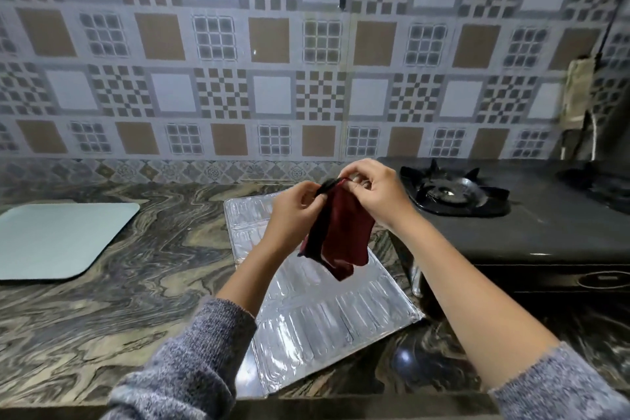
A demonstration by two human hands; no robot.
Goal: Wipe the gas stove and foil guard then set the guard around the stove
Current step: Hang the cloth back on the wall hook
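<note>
Both hands, left [296,206] and right [374,193], pinch the dark red wiping cloth [341,239] by its top edge (apparently being unfolded for wiping). Crinkled silver foil guard [320,314] is laid flat on the counter beside the black gas stove [531,225].

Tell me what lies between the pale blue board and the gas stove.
In the head view: bare counter, then the foil guard lying flat beside the stove. The left hand and right hand pinch a red cloth above it.
</note>
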